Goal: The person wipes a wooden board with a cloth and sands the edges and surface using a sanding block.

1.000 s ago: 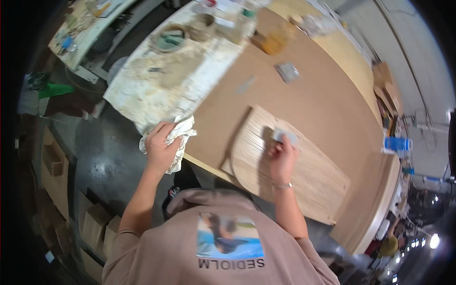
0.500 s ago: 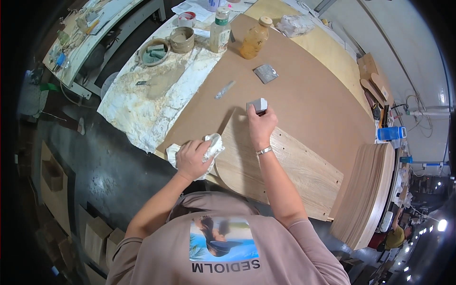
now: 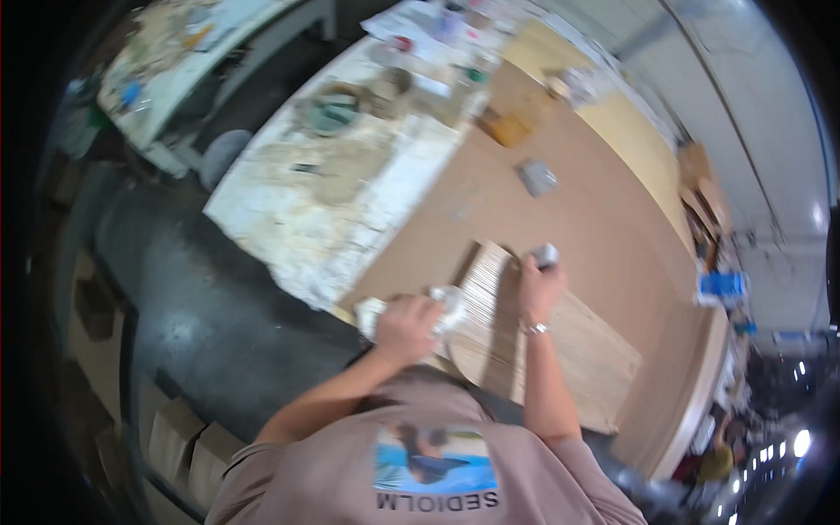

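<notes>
My left hand [image 3: 407, 328] is closed round a crumpled white cloth [image 3: 451, 306], at the left end of a wood-grain board [image 3: 595, 350]. That board is pale, long and rounded at its near left corner. My right hand [image 3: 541, 293] pinches a small grey-and-white block [image 3: 546, 255] just above the board's far edge; blur hides whether it touches. Beneath both lies a brown sheet [image 3: 612, 227] covering the bench. Farther off on this sheet is a flat grey square piece [image 3: 536, 178].
An amber bottle [image 3: 512, 129] stands beyond the square piece. Left of it, the stained white covering [image 3: 262, 201] bears an open tub with green pieces [image 3: 331, 112] and a round container [image 3: 389, 92]. A stack of curved boards [image 3: 678, 407] is at the right.
The whole view has shifted, so the bench and hands appear lower and farther right, and blurred. Both hands keep their holds on the cloth and the block.
</notes>
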Available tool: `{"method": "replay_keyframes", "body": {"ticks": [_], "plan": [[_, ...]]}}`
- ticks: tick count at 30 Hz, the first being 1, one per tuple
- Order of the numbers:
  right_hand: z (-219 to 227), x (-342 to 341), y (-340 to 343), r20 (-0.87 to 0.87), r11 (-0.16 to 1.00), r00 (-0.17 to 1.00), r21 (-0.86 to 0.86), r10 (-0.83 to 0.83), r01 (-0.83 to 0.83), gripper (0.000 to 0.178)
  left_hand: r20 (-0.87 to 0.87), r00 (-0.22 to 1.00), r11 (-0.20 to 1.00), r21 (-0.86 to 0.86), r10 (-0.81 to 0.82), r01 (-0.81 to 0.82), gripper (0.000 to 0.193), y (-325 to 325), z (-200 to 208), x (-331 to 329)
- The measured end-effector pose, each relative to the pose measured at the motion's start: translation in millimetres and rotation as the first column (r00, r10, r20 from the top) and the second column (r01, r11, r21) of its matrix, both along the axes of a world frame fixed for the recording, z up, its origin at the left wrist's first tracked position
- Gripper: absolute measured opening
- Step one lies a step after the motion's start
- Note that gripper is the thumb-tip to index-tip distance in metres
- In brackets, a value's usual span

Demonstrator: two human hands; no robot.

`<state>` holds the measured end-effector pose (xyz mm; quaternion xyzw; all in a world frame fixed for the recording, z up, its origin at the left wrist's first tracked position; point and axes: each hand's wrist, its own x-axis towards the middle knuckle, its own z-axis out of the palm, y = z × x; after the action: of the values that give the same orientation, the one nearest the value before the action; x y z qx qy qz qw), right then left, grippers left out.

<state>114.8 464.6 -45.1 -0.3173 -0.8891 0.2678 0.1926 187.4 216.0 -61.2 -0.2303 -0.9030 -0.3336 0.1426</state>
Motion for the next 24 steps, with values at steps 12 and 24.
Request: {"method": "replay_keyframes", "body": {"ticks": [12,24], "plan": [[-32,53,67,-0.15,0.999,0.988,0.018,0.042,-0.04,0.03,0.063,0.995,0.991,0.108,-0.083,0.076,0.052,1,-12,20],[20,43,33,-0.337,0.984,0.931,-0.061,0.139,-0.169,0.025,-0.031,0.999,0.988,0.151,-0.02,0.025,0.048,3,-9,7]]}}
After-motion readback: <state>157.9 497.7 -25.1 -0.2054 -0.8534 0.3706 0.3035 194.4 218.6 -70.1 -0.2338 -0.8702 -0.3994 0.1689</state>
